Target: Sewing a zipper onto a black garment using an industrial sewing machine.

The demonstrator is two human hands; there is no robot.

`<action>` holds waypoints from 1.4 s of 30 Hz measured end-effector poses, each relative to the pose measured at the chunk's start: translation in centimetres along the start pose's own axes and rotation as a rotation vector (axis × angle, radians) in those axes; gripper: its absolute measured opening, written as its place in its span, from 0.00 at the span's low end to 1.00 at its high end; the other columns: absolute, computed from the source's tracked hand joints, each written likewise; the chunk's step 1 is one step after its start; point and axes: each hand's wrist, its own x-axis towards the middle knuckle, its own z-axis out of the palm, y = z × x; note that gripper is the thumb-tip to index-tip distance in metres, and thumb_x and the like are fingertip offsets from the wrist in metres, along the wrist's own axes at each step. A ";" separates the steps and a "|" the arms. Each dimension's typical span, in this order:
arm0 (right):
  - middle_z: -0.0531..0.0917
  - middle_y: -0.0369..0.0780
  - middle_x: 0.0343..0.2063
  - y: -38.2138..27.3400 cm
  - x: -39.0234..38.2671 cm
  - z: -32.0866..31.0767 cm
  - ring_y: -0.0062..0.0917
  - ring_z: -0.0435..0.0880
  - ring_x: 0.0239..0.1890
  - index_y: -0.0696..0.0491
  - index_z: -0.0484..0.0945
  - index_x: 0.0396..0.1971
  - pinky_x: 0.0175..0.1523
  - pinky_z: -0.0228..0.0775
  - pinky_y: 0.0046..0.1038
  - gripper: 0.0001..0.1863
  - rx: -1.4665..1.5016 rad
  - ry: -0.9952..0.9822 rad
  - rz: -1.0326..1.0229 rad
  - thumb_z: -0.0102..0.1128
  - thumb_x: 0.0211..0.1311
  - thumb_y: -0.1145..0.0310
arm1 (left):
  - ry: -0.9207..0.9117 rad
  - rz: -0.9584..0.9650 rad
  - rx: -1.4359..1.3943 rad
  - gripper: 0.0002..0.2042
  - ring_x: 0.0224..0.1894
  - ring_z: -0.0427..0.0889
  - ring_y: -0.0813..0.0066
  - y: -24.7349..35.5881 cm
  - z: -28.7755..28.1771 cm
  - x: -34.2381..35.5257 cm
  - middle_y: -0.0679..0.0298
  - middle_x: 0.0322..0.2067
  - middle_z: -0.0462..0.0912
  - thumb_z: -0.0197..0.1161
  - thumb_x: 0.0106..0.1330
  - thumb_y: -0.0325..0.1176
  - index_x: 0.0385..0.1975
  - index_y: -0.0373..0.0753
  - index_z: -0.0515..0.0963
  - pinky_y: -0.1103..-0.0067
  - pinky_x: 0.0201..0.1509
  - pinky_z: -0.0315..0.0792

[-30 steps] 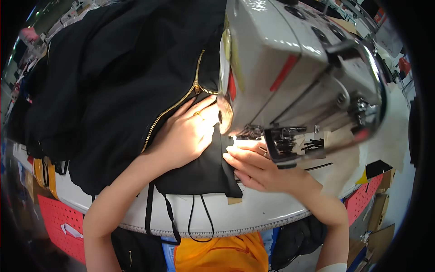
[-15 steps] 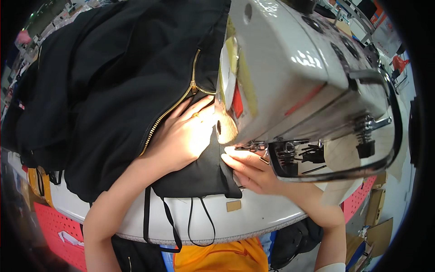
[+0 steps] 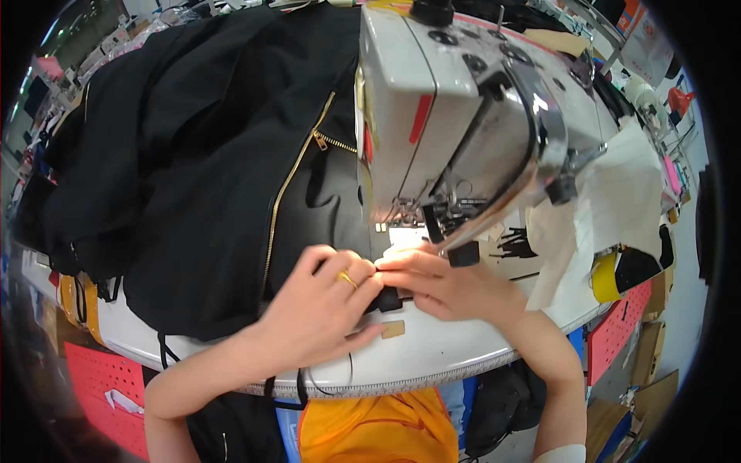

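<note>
A large black garment (image 3: 204,170) with a gold-toothed zipper (image 3: 282,201) is spread over the left of the table, its right edge running to the white sewing machine (image 3: 401,85). My left hand (image 3: 324,305), wearing a gold ring, has its fingertips closed on the garment's near right edge, just in front of the presser foot area. From the other side my right hand (image 3: 455,285) pinches the same edge, and the fingertips of both hands meet there. The hands partly cover the pinched cloth. A lamp lights the stitching area (image 3: 405,235) beyond them.
A small tan piece (image 3: 394,330) lies near the table's front edge, along which a measuring tape (image 3: 432,376) runs. Black scraps (image 3: 519,244) lie right of the machine, beside draped pale cloth (image 3: 610,204). Black cords hang over the front edge. Pink perforated panels (image 3: 104,393) stand below.
My left hand has left its flat place beside the zipper and come nearer, closing on the fabric edge. My right hand has shifted slightly nearer. The camera view has also shifted, showing more under the machine.
</note>
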 end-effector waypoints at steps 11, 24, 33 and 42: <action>0.78 0.27 0.34 0.0 0.6 0.7 0.21 0.80 0.36 0.46 0.76 0.37 0.37 0.73 0.22 0.15 -0.138 0.080 -0.018 0.61 0.45 0.69 | 0.121 -0.024 -0.149 0.11 0.38 0.74 0.72 -2.3 1.6 -1.1 0.70 0.31 0.75 0.70 0.48 0.27 0.33 0.45 0.81 0.76 0.46 0.68; 0.85 0.32 0.35 -1.0 0.1 -0.6 0.24 0.85 0.37 0.49 0.82 0.35 0.37 0.76 0.26 0.15 -0.229 0.357 -0.146 0.66 0.43 0.73 | -0.141 -0.488 -0.929 0.11 0.27 0.65 0.80 -0.8 0.9 0.7 0.66 0.26 0.66 0.71 0.55 0.32 0.29 0.32 0.78 0.82 0.34 0.64; 0.85 0.32 0.31 0.0 0.1 1.0 0.20 0.83 0.26 0.49 0.82 0.37 0.28 0.75 0.21 0.15 -0.146 0.431 -0.088 0.65 0.45 0.72 | 0.030 -0.662 -0.919 0.07 0.23 0.73 0.90 -0.2 0.9 0.5 0.71 0.27 0.77 0.72 0.52 0.22 0.29 0.33 0.80 0.88 0.24 0.66; 0.83 0.33 0.29 -0.9 0.1 0.1 0.25 0.81 0.29 0.48 0.82 0.37 0.36 0.74 0.25 0.12 0.084 0.240 0.140 0.65 0.48 0.72 | 0.342 0.039 0.081 0.17 0.35 0.77 0.72 -0.1 0.7 0.8 0.70 0.23 0.76 0.74 0.39 0.32 0.33 0.40 0.83 0.73 0.45 0.70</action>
